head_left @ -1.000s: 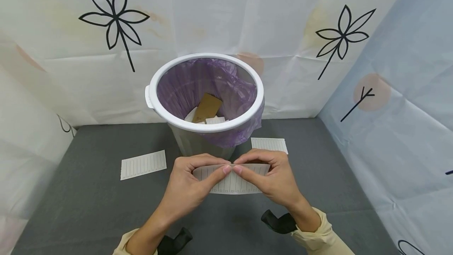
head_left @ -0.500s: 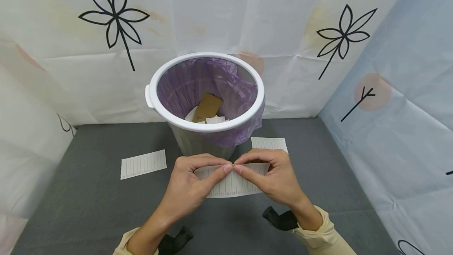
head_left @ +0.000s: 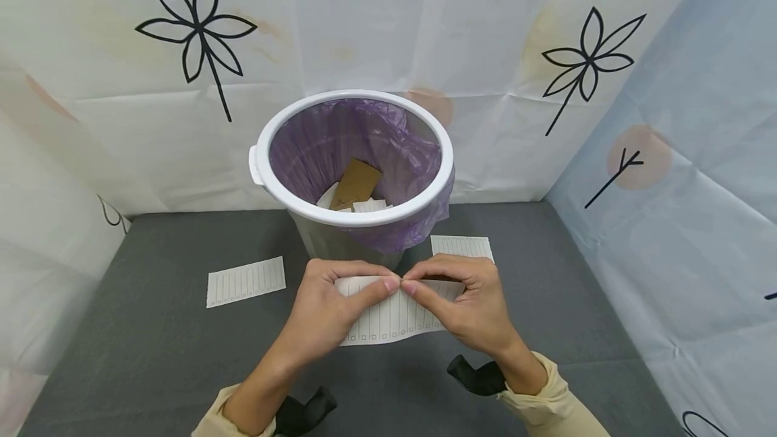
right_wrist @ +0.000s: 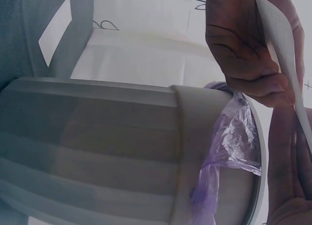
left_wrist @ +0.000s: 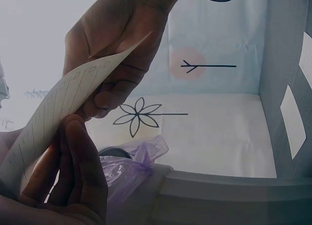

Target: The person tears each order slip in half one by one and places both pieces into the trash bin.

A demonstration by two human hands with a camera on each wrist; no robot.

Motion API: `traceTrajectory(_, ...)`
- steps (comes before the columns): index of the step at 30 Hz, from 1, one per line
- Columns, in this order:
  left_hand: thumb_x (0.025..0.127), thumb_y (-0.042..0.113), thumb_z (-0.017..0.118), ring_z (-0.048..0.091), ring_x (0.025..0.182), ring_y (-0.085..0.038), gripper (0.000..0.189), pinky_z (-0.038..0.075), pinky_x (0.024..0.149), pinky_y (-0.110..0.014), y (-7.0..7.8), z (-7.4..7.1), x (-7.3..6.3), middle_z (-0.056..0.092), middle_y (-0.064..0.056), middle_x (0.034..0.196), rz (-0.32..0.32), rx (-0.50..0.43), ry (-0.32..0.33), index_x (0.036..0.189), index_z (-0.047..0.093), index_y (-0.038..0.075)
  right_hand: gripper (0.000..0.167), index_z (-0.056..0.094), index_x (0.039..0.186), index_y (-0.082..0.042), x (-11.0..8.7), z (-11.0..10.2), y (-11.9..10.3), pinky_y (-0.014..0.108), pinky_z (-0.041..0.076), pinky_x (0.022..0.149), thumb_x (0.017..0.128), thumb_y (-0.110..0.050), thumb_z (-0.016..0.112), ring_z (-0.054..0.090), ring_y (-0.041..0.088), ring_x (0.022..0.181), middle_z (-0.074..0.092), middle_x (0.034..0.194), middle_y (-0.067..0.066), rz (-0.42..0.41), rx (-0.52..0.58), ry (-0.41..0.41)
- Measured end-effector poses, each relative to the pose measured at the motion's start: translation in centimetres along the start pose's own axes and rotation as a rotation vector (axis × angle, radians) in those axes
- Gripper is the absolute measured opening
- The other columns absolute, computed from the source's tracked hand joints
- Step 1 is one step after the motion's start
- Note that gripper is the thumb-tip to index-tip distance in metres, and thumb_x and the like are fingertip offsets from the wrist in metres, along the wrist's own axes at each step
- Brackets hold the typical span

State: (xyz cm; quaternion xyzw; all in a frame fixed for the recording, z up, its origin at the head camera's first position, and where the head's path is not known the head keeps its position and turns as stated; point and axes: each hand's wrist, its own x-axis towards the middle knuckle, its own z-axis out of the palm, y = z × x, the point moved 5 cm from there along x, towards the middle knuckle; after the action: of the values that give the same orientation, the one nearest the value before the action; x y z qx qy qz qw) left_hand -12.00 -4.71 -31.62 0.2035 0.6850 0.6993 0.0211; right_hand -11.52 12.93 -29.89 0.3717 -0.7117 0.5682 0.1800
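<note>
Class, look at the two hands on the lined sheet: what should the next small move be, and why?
Probably a gentle twist in opposite directions by the left hand and right hand, to start a tear in the lined sheet. Both hands pinch its top edge close together near the middle, and its visible lower edge looks unbroken.

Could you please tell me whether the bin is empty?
Not empty: inside the bin lie a brown piece and white pieces.

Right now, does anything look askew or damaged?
The liner looks askew: bunched and uneven, it sags outside the bin at the head view's right. The held slip bows, but no tear shows; part is hidden.
</note>
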Motion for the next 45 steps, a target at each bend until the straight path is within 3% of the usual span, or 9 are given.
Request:
traceTrajectory(5, 0.092, 0.010, 0.075, 0.073, 0.065, -0.025, 0.013, 0.060, 0.058, -0.037, -0.2, 0.0, 0.2, 0.076, -0.010, 0.083, -0.063, -0.048, -0.011, 0.097, 0.080, -0.001, 0.018, 0.077, 0.090, -0.005, -0.1, 0.0, 0.1, 0.025, 0.055, 0.062, 0.082, 0.011, 0.077, 0.068, 0.016, 0.070, 0.074, 0.081, 0.008, -0.009, 0.013, 0.027)
traceTrajectory(9, 0.093, 0.010, 0.074, 0.073, 0.065, -0.026, 0.014, 0.060, 0.059, -0.036, -0.3, -0.1, 0.3, 0.076, -0.011, 0.083, -0.077, -0.052, -0.009, 0.099, 0.080, -0.001, 0.020, 0.077, 0.090, -0.005, -0.1, 0.0, 0.1, 0.024, 0.054, 0.061, 0.082, 0.013, 0.076, 0.068, 0.016, 0.070, 0.074, 0.081, 0.007, -0.007, 0.011, 0.042)
traceTrajectory(18, 0.092, 0.010, 0.075, 0.072, 0.064, -0.022, 0.011, 0.060, 0.058, -0.036, 0.1, -0.1, 0.3, 0.077, -0.008, 0.086, -0.002, 0.009, 0.016, 0.098, 0.081, 0.002, 0.007, 0.077, 0.091, -0.003, -0.3, -0.2, 0.4, 0.026, 0.056, 0.060, 0.088, 0.003, 0.077, 0.070, 0.018, 0.072, 0.073, 0.081, 0.014, 0.045, 0.037, 0.072)
traceTrajectory(28, 0.088, 0.008, 0.080, 0.073, 0.073, -0.018, 0.007, 0.059, 0.060, -0.033, 0.6, -0.2, 0.4, 0.077, -0.001, 0.089, 0.083, 0.104, 0.057, 0.094, 0.082, 0.005, 0.013, 0.077, 0.089, -0.001, -0.4, -0.3, 0.6, 0.026, 0.057, 0.059, 0.083, 0.012, 0.077, 0.070, 0.017, 0.072, 0.073, 0.080, 0.012, 0.101, 0.049, 0.099)
traceTrajectory(37, 0.086, 0.007, 0.082, 0.071, 0.073, -0.017, 0.005, 0.054, 0.063, -0.029, 0.9, -0.5, 0.2, 0.076, 0.003, 0.083, 0.162, 0.159, 0.100, 0.091, 0.082, 0.006, 0.002, 0.076, 0.086, 0.003, -0.4, -0.5, 0.6, 0.027, 0.059, 0.067, 0.087, 0.003, 0.077, 0.073, 0.018, 0.077, 0.075, 0.082, 0.013, 0.114, 0.030, 0.139)
traceTrajectory(41, 0.086, 0.004, 0.081, 0.070, 0.072, -0.016, 0.005, 0.053, 0.062, -0.027, 0.9, -0.8, 0.0, 0.076, 0.003, 0.083, 0.209, 0.172, 0.117, 0.091, 0.082, 0.005, 0.003, 0.076, 0.086, 0.004, -0.4, -0.9, 0.6, 0.027, 0.059, 0.071, 0.085, 0.005, 0.078, 0.073, 0.017, 0.075, 0.075, 0.083, 0.011, 0.122, 0.016, 0.166)
traceTrajectory(45, 0.086, 0.003, 0.081, 0.070, 0.072, -0.016, 0.006, 0.053, 0.062, -0.026, 0.9, -0.8, -0.1, 0.076, 0.002, 0.083, 0.232, 0.170, 0.127, 0.091, 0.082, 0.005, 0.013, 0.076, 0.087, 0.004, -0.4, -1.1, 0.6, 0.024, 0.058, 0.066, 0.081, 0.015, 0.077, 0.072, 0.016, 0.073, 0.075, 0.084, 0.011, 0.122, 0.023, 0.183)
